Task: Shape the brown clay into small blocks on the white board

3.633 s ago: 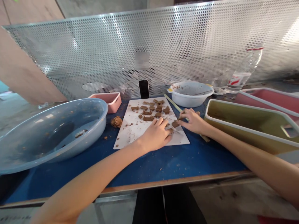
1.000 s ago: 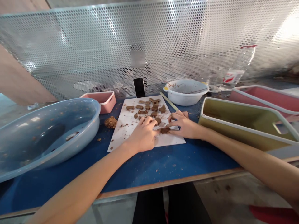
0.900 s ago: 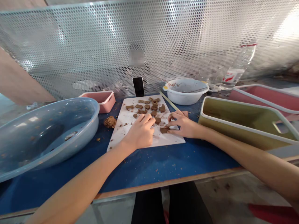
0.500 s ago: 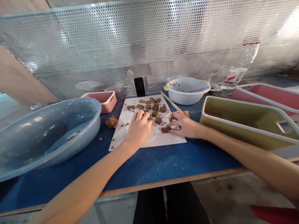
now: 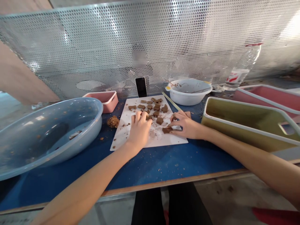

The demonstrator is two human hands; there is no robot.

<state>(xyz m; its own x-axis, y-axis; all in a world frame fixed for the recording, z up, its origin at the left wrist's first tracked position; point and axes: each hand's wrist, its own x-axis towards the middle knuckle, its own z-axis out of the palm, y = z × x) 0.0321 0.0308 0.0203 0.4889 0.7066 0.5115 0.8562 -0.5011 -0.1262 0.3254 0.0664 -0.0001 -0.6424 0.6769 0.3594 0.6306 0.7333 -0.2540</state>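
Several brown clay-like pieces, one of them a squarish piece (image 5: 159,120), lie among crumbs on a white board (image 5: 150,144). My left hand (image 5: 140,129) is over the board's middle, its fingers curled down round a brown piece that is mostly hidden beneath them. On the right side of the board, my right hand (image 5: 184,125) pinches a flat brown piece (image 5: 167,130) at its right end, between thumb and fingers. The flat piece rests low against the board.
A blue basin (image 5: 53,156) and a brown lump (image 5: 112,122) are left; a pink box (image 5: 109,104) and phone (image 5: 141,87) behind. Rightward are a white basin (image 5: 189,98), olive bin (image 5: 234,131), pink bin (image 5: 269,93), bottle (image 5: 237,73) and pale stick (image 5: 172,101).
My left hand has shifted slightly left on the board, baring more crumbs to its right. My right hand keeps nearly the same place at the flat piece. The view has moved slightly.
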